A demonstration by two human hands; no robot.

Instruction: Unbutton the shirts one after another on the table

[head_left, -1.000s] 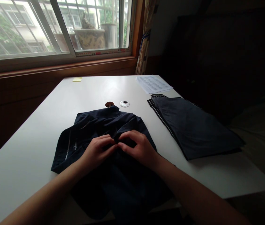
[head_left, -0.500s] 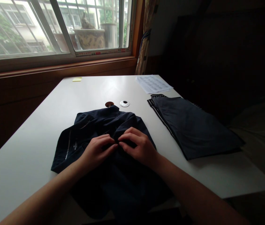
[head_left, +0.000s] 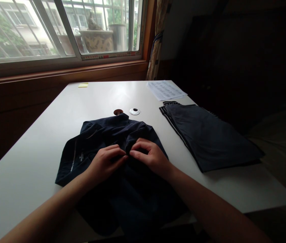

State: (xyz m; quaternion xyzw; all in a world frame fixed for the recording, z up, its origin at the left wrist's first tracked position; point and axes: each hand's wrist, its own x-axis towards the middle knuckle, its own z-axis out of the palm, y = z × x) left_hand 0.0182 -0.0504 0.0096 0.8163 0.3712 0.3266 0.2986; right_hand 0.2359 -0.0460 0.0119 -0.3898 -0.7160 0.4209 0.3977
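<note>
A dark navy shirt [head_left: 137, 189] lies crumpled on the white table, its lower part reaching toward the near edge. Small white print shows on its left side. Over the middle of the cloth, my left hand [head_left: 108, 160] pinches the fabric between thumb and fingers. Close beside it, my right hand [head_left: 151, 157] grips a fold of the same shirt, thumb and forefinger pressed together. The fingertips of the two hands are nearly touching. What exactly lies under the fingertips is too dark to make out.
Folded dark clothing [head_left: 208, 135] with striped edging lies at the right side of the white table [head_left: 31, 155]. Printed papers [head_left: 166, 90] and a yellow sticky note [head_left: 83, 85] are at the far edge. Beyond the shirt are a round hole [head_left: 118, 111] and a silver grommet [head_left: 134, 111].
My right hand has shifted slightly to the right, and its fingers have drawn closer together on the cloth. My left hand has barely moved.
</note>
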